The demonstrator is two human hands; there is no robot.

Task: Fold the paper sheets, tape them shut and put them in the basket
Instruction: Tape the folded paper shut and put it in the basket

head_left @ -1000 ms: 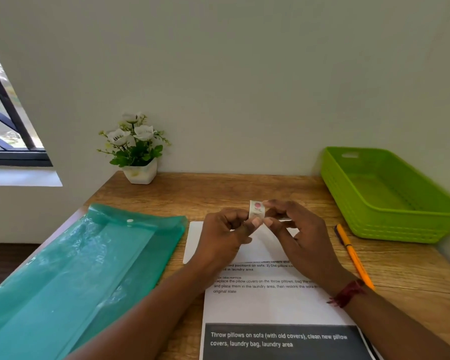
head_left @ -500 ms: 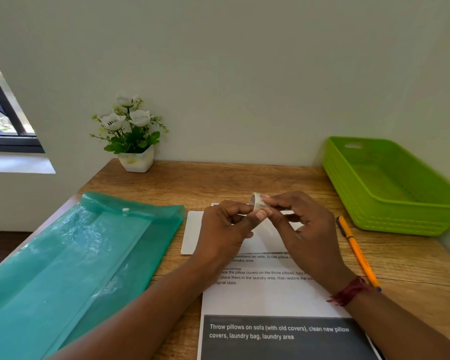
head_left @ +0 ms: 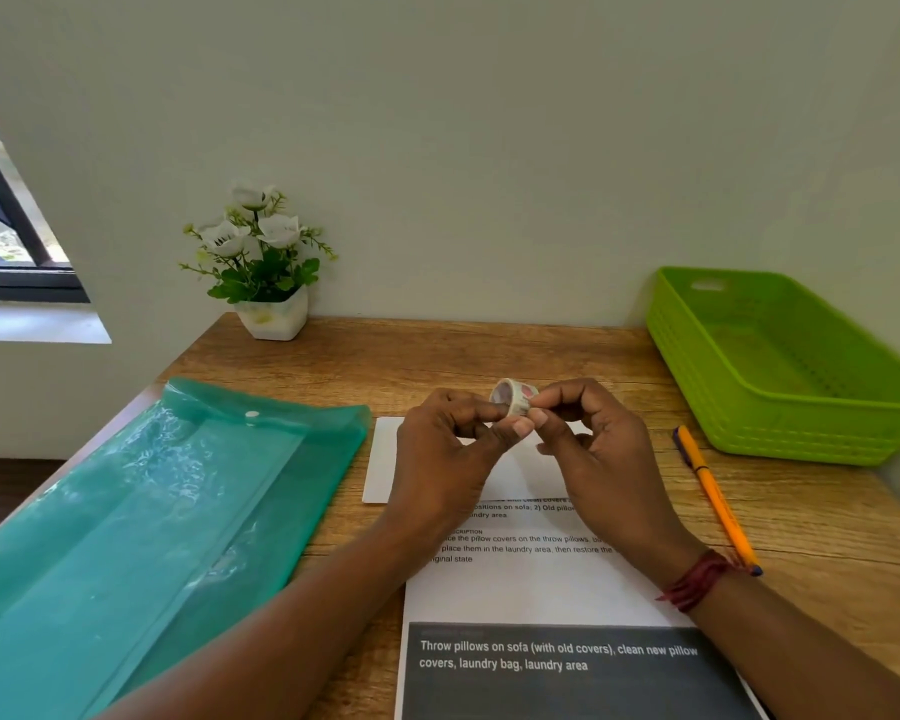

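Head camera: both hands are raised just above the papers at the middle of the wooden table (head_left: 489, 356). The left hand (head_left: 448, 449) pinches a small patterned tape roll (head_left: 513, 397) between thumb and fingertips. The right hand (head_left: 604, 459) pinches the roll's near rim with thumb and forefinger, and its other fingers are curled.

The step in hand looks like finding and lifting the tape's free end. It would go best with the left hand holding the roll steady while a right fingernail works along the outer wrap. The strip should then be peeled slowly so that it does not tear or stick to itself.

The printed sheet (head_left: 541, 589) lies flat and unfolded under the forearms. A plain white sheet (head_left: 383, 459) juts out from beneath its far left corner; whether it is folded, I cannot tell.

The green plastic basket (head_left: 780, 423) sits at the table's far right, well apart from the hands. Its mesh floor is in view and no paper shows in it. A translucent teal snap folder (head_left: 152, 511) lies on the left; I cannot tell what it holds. An orange pen (head_left: 713, 496) lies between the sheets and the basket.
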